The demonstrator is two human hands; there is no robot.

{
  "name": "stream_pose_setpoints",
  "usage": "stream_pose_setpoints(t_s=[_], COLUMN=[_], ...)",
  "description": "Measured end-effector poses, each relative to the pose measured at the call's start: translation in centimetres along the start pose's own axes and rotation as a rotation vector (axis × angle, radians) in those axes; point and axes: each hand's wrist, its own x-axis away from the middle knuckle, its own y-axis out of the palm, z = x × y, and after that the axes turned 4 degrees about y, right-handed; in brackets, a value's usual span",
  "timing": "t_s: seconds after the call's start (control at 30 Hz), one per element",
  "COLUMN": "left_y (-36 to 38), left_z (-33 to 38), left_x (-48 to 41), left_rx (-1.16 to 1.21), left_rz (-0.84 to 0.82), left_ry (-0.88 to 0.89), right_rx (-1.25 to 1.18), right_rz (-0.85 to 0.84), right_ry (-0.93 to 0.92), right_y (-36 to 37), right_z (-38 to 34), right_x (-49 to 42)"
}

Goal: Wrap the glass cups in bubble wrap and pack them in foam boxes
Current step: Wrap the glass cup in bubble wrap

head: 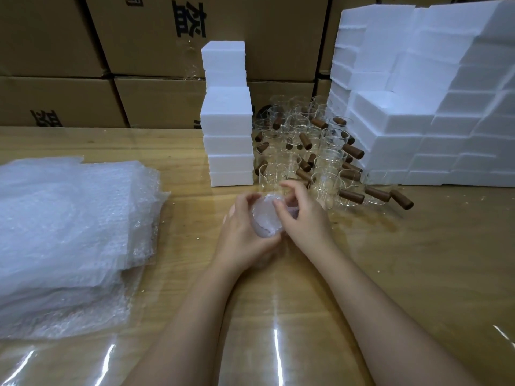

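Head view: you have two hands over the table (418, 260).
Cup in hand: one wrapped cup (264, 218), between your palms, just in front of the bare cups.
Left: your left hand (239, 232) curls its fingers round the cup's left side and holds it.
Right: your right hand (303, 215) has bent fingers on the cup's right side, one fingertip on the wrap.
Glass: one bunch of bare cups (306, 151); too many overlap to count.
Sheets: one bubble wrap pile (64, 227), far left.
Foam: one tall stack (227, 129) left of the bunch, one big pile (418, 107) on its right.
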Motion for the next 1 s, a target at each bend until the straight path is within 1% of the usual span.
stream_pose_setpoints(t_s=[0.07,0.13,0.2,0.33,0.43,0.5,0.57,0.6,0.67,0.73,0.83,0.9,1.0], left_y=[0.0,0.2,0.5,0.5,0.5,0.4,0.3,0.2,0.3,0.6,0.8,0.7,0.5], left_z=[-0.1,-0.2,-0.5,-0.6,-0.4,-0.6,-0.6,-0.6,-0.3,0.0,0.2,0.1,-0.2], left_x=[0.0,-0.1,-0.1,-0.1,-0.1,-0.2,-0.3,-0.3,-0.1,0.1,0.2,0.1,0.0], left_rx=[0.003,-0.009,-0.036,-0.029,-0.021,-0.023,-0.029,-0.035,-0.07,-0.121,-0.14,-0.124,-0.093], left_rz=[0.0,-0.015,-0.032,-0.041,-0.042,-0.058,-0.079,-0.088,-0.089,-0.075,-0.035,-0.034,-0.066], left_ry=[0.021,0.035,0.054,0.064,0.057,0.051,0.033,0.038,0.101,0.174,0.203,0.193,0.126], right_rx=[0.052,0.114,0.197,0.301,0.388,0.344,0.174,0.14,0.259,0.435,0.541,0.495,0.266], right_rz=[-0.065,-0.161,-0.223,-0.228,-0.211,-0.269,-0.398,-0.441,-0.434,-0.337,-0.223,-0.255,-0.357], right_ry=[-0.014,0.015,0.056,0.137,0.129,0.139,0.209,0.232,0.224,0.196,0.161,0.178,0.232], right_y=[-0.4,-1.0,-1.4,-1.4,-1.0,-1.2,-1.8,-2.0,-1.9,-1.3,-0.4,-0.4,-1.2], right_z=[-0.6,-1.1,-1.5,-2.2,-2.2,-2.0,-1.9,-1.8,-1.6,-1.6,-1.6,-1.5,-1.5], right_x=[-0.6,-1.1,-1.4,-1.8,-1.9,-2.0,-2.1,-2.1,-2.2,-2.1,-2.1,-2.0,-2.0])
